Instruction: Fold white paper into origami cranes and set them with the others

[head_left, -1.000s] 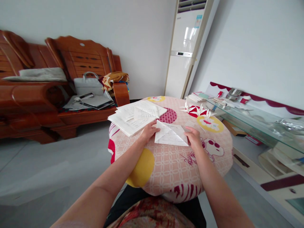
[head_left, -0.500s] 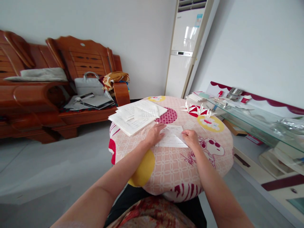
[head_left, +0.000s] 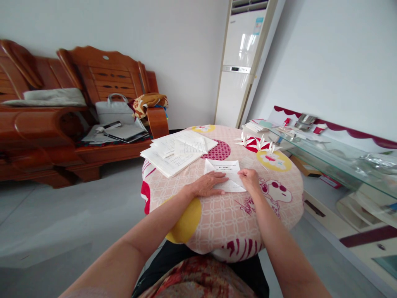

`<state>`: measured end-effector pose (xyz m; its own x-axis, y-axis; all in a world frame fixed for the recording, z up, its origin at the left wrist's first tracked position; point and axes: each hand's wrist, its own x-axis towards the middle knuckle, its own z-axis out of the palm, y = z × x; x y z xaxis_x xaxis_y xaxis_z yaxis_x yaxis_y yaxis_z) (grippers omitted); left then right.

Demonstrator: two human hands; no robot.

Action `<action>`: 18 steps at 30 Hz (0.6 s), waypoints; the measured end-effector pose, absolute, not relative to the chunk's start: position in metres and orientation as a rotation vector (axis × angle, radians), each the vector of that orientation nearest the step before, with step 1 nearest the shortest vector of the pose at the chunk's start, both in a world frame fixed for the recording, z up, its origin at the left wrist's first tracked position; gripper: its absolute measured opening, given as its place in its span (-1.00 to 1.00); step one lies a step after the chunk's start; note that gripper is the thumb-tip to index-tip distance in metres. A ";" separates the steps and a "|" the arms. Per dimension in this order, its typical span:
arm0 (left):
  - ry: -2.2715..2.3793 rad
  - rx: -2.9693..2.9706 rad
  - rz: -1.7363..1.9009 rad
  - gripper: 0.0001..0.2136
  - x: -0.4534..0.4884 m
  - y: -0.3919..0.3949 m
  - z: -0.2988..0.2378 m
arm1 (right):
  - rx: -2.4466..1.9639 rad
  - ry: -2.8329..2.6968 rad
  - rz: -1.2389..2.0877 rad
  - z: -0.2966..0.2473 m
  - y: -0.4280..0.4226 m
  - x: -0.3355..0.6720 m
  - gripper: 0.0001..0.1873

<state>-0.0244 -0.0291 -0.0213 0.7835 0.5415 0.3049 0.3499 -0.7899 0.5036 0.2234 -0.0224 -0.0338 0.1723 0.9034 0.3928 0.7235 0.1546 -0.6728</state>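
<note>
A printed sheet of paper (head_left: 228,165) with diagonal creases lies on the round table in front of me. My left hand (head_left: 209,184) rests flat on its left part, fingers stretched toward the middle. At the right edge, my right hand (head_left: 249,179) pinches the paper between thumb and curled fingers. Beyond and to the left is a stack of printed papers (head_left: 173,159), with a folded sheet (head_left: 190,146) on top. Several white folded paper cranes (head_left: 259,143) stand in a row toward the far right of the table.
A patterned tablecloth (head_left: 217,223) covers the table. To the right stands a glass-topped cabinet (head_left: 338,165) with bowls and other items. A wooden sofa (head_left: 108,78) holding a grey bag (head_left: 114,111) is at the left. An air conditioner (head_left: 235,91) stands in the corner.
My left hand has slid from the paper's upper left corner down onto its lower left part and flattened. More of the sheet's top shows. My right hand has hardly moved.
</note>
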 end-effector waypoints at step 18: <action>0.721 2.367 0.798 -0.68 -0.031 -0.031 -0.013 | -1.482 -1.382 0.410 -0.021 -0.029 0.230 -0.78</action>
<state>-0.0312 -0.0306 -0.0129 0.6821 0.6272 0.3761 0.3109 -0.7141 0.6272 0.2298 -0.0286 -0.0211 0.2817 0.8819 0.3780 0.5332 0.1837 -0.8258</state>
